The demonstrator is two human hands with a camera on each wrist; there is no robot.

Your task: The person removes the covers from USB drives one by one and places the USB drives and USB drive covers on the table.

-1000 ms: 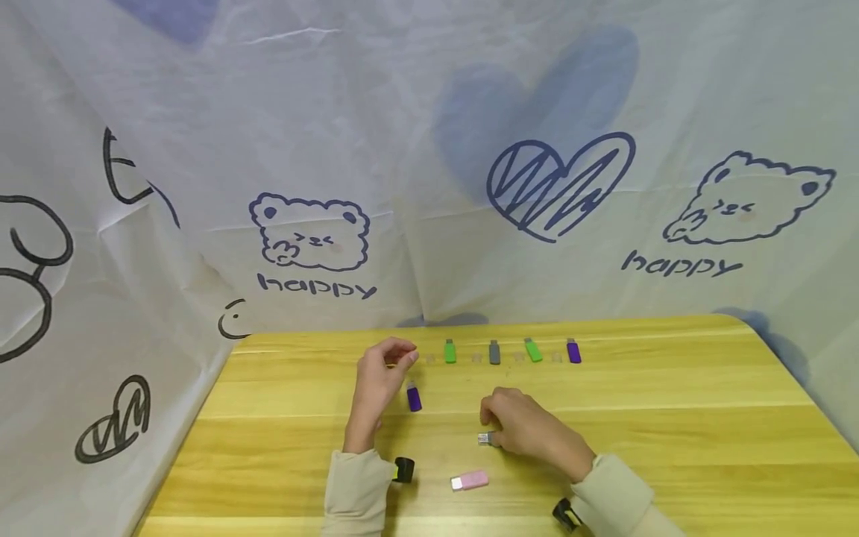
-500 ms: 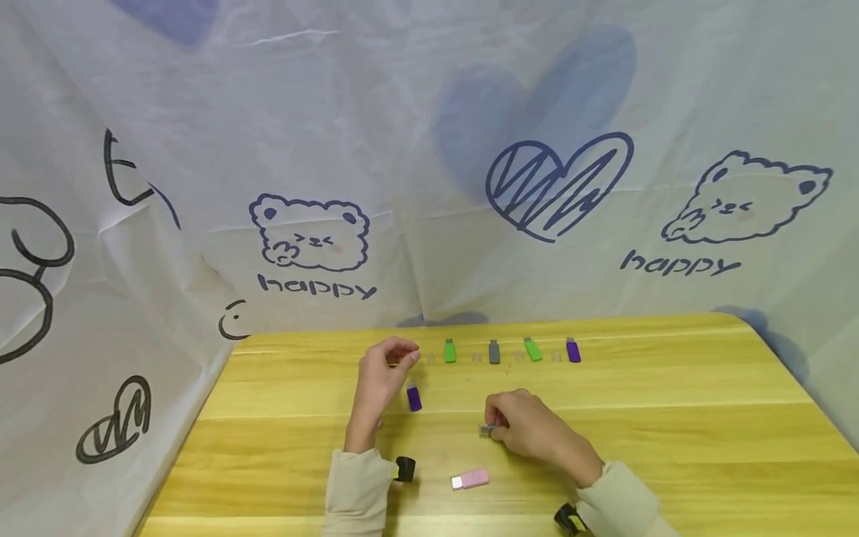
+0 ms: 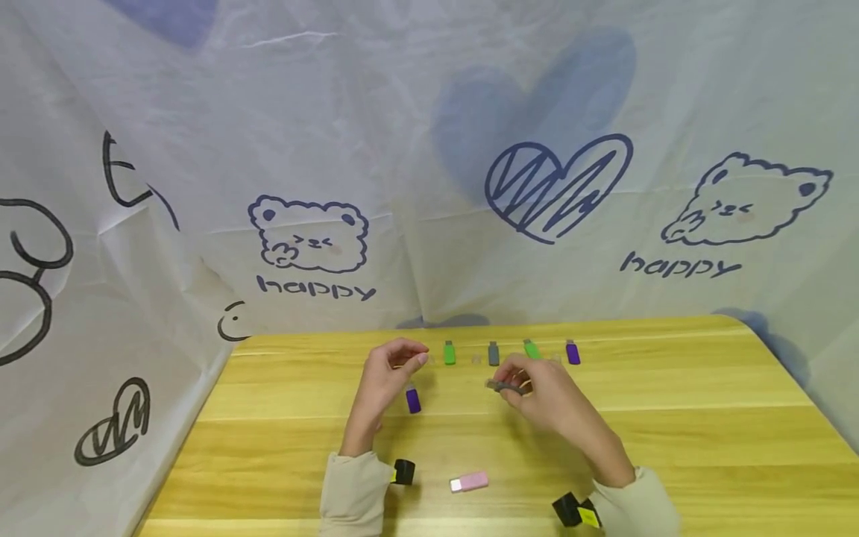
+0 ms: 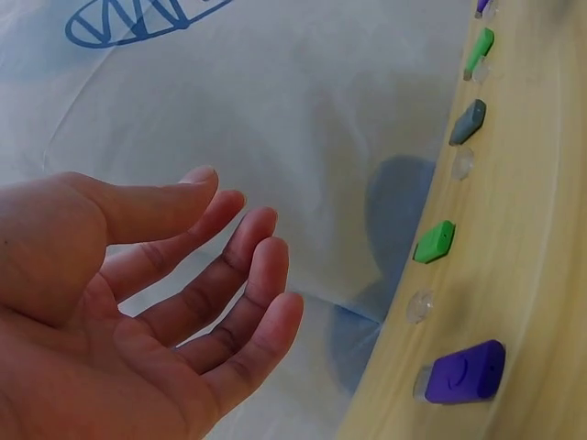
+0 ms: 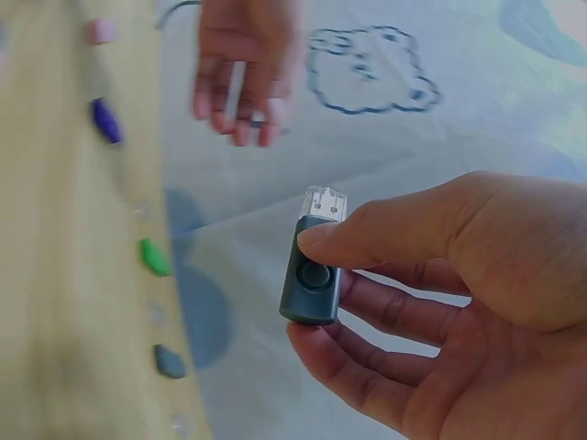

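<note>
My right hand (image 3: 542, 394) pinches a dark grey USB stick (image 5: 312, 275) between thumb and fingers, above the table. Its metal plug, under a clear cap, points away from the thumb's base. My left hand (image 3: 389, 377) hovers at the left with fingers loosely bent and nothing in them. Below its fingertips lies a purple USB stick (image 3: 413, 399). A pink USB stick (image 3: 470, 482) rests nearer the front. Along the back edge runs a row: a green stick (image 3: 450, 353), a grey stick (image 3: 493, 354), another green stick (image 3: 532, 349) partly behind my right hand, and a purple stick (image 3: 573, 352).
Small clear pieces (image 4: 420, 305) lie between the sticks in the back row. The wooden table (image 3: 705, 418) ends against a white printed cloth (image 3: 429, 186) at the back and left. Black wrist cameras (image 3: 570, 510) sit beside both sleeves.
My right hand has lifted the grey USB stick off the front of the table and carried it toward the back row. My left hand has shifted slightly right.
</note>
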